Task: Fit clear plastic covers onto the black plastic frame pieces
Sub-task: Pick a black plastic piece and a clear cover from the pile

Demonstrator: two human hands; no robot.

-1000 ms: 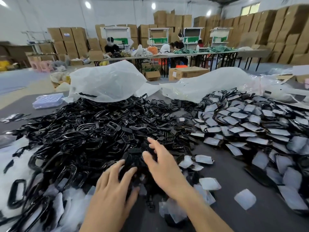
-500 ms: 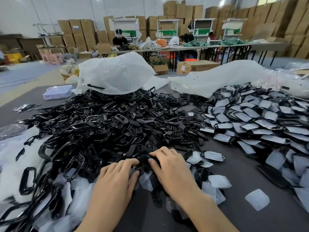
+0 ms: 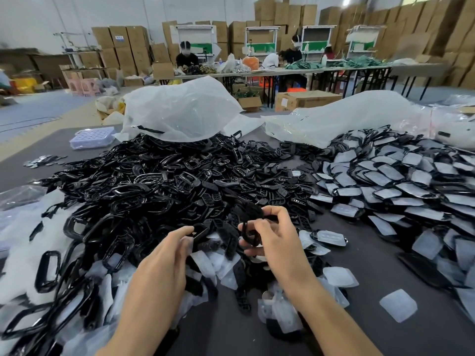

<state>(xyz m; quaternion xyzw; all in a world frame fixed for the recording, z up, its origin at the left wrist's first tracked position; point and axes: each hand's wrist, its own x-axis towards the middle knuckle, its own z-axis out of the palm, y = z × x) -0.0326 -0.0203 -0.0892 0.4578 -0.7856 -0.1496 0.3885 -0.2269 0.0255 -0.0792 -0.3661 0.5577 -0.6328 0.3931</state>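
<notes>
A large heap of black plastic frame pieces (image 3: 159, 191) covers the dark table in front of me. My right hand (image 3: 275, 237) is lifted a little above the heap's near edge, its fingers curled round a black frame piece (image 3: 250, 227). My left hand (image 3: 167, 255) is beside it to the left, fingertips bent down into the black pieces; whether it grips one is hidden. Loose clear plastic covers (image 3: 339, 276) lie around and under both hands. A single frame with a cover on it (image 3: 330, 237) lies just right of my right hand.
A pile of covered frames (image 3: 401, 183) fills the right side of the table (image 3: 385, 265). Two big clear plastic bags (image 3: 180, 111) lie behind the heaps. A small clear box (image 3: 92, 137) sits at the far left. People work at long tables in the background.
Both hands were pressed down on the heap's near edge; now my right hand has risen with a black frame piece in its fingers, and my left hand has shifted slightly left.
</notes>
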